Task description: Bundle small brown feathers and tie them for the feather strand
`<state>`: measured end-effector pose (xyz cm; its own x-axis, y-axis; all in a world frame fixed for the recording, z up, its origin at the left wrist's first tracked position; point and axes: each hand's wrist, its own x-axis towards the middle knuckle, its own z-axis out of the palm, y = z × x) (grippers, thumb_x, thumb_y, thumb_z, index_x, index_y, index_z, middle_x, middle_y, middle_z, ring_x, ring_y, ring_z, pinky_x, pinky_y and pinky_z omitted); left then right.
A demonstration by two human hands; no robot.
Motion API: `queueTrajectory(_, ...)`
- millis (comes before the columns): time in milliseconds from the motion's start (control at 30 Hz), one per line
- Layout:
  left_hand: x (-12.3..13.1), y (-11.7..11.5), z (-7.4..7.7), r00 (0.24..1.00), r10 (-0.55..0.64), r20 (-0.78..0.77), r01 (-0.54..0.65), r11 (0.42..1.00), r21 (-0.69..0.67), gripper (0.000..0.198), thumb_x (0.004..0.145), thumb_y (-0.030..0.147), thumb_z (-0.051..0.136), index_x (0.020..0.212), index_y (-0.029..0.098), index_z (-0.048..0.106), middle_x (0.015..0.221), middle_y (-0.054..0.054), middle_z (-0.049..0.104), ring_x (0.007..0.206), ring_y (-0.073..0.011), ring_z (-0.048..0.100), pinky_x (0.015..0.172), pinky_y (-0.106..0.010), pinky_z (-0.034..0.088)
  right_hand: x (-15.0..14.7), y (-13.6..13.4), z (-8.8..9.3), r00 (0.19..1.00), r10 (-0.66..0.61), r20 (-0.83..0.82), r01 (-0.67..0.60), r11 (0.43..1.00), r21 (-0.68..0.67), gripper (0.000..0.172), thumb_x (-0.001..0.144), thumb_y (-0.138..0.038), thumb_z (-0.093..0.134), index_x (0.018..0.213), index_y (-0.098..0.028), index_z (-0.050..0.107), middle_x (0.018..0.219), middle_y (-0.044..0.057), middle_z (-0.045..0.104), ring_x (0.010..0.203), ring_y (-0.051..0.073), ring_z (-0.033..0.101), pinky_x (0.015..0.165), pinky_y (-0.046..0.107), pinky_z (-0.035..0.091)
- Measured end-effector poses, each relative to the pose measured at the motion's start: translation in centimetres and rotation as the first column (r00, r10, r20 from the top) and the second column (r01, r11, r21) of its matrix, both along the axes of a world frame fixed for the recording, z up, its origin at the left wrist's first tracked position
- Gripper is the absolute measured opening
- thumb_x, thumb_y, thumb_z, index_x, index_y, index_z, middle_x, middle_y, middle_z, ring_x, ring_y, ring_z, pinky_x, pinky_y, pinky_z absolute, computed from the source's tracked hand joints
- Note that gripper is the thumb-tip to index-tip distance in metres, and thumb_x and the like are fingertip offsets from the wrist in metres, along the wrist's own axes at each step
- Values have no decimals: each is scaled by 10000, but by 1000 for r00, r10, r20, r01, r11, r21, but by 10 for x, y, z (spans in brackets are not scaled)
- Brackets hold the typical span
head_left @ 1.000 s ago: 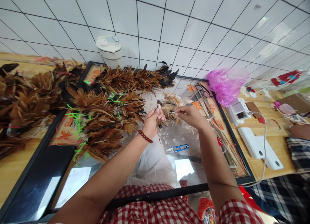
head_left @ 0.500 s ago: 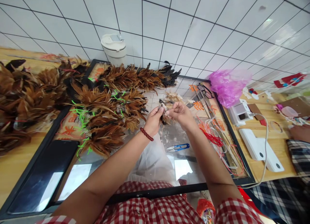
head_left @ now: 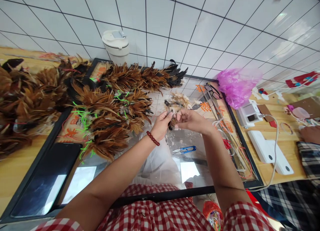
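My left hand point(head_left: 160, 125), with a dark red bead bracelet point(head_left: 153, 138) at its wrist, pinches a small bunch of feathers point(head_left: 171, 125) by its pale quill end. Close beside it on the right is my right hand point(head_left: 193, 121), its fingers curled; whatever they hold is too small to make out. Behind both hands lies a pile of pale, fluffy feathers point(head_left: 180, 99). Blue-handled thread snips point(head_left: 185, 150) rest on the glass in front of my hands. Brown feather bundles point(head_left: 110, 121), some tied with bright green string, lie to the left.
The glass tabletop has a black frame point(head_left: 172, 195). A phone point(head_left: 47, 177) lies at left, a white lidded cup point(head_left: 116, 46) at the back. Rightward are glasses point(head_left: 213, 91), a pink plastic bag point(head_left: 236, 86), white power banks point(head_left: 270, 152) with a cable, and another person's sleeve point(head_left: 308, 157).
My right hand has turned, lowered slightly and shifted right, its fingers curling beside the left hand. The left hand keeps its pinch, nearly in place. The camera view has shifted slightly.
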<state>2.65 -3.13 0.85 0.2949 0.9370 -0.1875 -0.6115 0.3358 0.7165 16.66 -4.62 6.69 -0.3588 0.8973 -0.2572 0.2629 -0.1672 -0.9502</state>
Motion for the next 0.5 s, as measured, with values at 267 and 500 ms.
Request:
queueTrajectory(267, -2, -7, 2, 978, -206, 15, 203, 973, 108, 258, 757, 359, 698, 730, 143, 561, 545, 49, 439, 502, -63, 442, 529, -203, 399, 5, 2, 6, 990, -142, 11, 133, 951, 277, 382, 755, -409, 680, 1085, -219, 641, 743, -1, 639, 659, 139, 606, 642, 288, 498)
queueTrajectory(500, -3, -8, 4, 940, -331, 79, 324, 941, 96, 304, 719, 394, 727, 745, 127, 586, 606, 6, 519, 542, -90, 517, 543, -223, 443, -1, 6, -5, 981, -118, -152, 146, 971, 189, 321, 715, -482, 714, 748, -168, 656, 636, -1, 591, 534, 124, 582, 501, 269, 505)
